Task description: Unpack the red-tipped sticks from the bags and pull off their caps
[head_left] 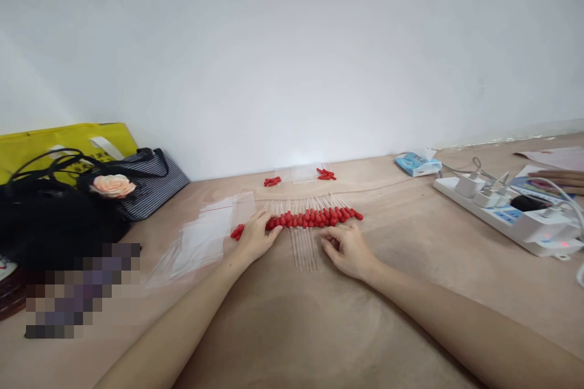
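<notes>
A row of clear thin pipettes with red rubber bulbs lies across the middle of the beige table. My left hand rests on the row's left end, fingers curled over a few red bulbs. My right hand lies just below the row's right half, fingers bent inward and touching the clear tubes that point toward me. Two small groups of red-bulbed pipettes lie farther back near the wall.
Clear plastic bags lie left of my left hand. A black bag with a peach flower, a striped bag and a yellow bag sit far left. A white power strip with plugs and a blue tissue pack are at the right. Another person's fingers show at the right edge.
</notes>
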{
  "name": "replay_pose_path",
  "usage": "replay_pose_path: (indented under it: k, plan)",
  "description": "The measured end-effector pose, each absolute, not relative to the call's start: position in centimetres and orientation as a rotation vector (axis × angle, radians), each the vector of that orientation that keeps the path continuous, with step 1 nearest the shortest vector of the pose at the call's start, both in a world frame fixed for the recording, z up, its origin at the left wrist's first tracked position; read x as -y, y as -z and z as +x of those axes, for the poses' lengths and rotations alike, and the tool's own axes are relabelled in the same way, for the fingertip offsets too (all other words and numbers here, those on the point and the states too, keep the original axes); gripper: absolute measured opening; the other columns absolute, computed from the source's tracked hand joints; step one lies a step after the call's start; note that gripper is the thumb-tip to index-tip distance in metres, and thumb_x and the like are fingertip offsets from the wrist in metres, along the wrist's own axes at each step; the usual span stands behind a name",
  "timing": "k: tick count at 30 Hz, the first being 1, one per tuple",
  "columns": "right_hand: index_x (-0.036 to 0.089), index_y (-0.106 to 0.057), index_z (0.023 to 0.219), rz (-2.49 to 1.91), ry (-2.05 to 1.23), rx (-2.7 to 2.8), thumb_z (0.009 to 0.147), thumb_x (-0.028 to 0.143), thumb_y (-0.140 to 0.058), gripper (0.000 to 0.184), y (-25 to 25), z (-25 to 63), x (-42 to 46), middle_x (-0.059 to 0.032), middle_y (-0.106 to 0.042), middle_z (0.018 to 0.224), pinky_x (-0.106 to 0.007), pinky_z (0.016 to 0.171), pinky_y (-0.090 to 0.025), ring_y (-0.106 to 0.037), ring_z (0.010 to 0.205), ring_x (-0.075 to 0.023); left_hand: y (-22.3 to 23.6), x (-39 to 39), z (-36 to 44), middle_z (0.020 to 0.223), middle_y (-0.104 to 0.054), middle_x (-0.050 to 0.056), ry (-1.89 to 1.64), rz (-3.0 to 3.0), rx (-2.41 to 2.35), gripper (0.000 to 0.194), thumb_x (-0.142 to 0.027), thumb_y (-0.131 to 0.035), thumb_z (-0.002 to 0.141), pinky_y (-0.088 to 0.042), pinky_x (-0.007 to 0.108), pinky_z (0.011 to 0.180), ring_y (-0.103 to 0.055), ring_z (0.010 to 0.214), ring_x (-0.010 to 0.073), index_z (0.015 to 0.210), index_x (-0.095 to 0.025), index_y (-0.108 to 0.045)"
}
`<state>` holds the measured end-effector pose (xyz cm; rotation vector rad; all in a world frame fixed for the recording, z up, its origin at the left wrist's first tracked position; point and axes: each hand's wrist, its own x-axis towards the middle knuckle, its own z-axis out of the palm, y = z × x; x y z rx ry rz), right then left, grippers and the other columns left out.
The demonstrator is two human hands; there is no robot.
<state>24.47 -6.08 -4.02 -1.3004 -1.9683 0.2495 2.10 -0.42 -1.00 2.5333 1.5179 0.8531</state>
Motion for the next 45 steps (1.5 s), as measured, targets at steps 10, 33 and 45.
replay_pose_path:
  k: [10,33,45]
  plan:
    - [0.022,-0.064,0.080,-1.268,-0.238,1.962,0.075,0.017,-0.047,0.018,4.0,24.5,6.2,0.0018,-0.062,0.063,-0.030,0.068,-0.030,-0.054,0.061,-0.0129,1.1,-0.3,1.2,0.083,-0.064,0.003,-0.914,2.373,-1.483,0.013,-0.023,-0.058,0.072,-0.048,0.030,0.073,-0.060,0.078,0.0170,0.083,-0.017,-0.061]
    - [0.016,-0.051,0.113,-1.136,0.070,1.844,0.078,0.022,-0.048,0.036,4.1,24.6,6.1,-0.0105,-0.058,0.105,-0.036,0.082,-0.038,-0.052,0.096,-0.0210,1.4,3.0,1.7,0.093,-0.060,0.006,-1.604,2.205,-1.181,0.017,-0.025,-0.052,0.079,-0.049,0.032,0.082,-0.058,0.090,0.0165,0.091,-0.017,-0.062]
    - [0.026,-0.061,0.100,-0.994,0.186,2.177,0.085,0.032,-0.047,0.022,3.4,24.0,6.7,-0.0020,-0.066,0.094,-0.044,0.098,-0.022,-0.051,0.100,-0.0183,1.9,5.1,3.0,0.090,-0.059,0.008,-1.128,2.172,-0.819,0.011,-0.018,-0.054,0.075,-0.051,0.032,0.076,-0.059,0.085,0.0157,0.080,-0.018,-0.064]
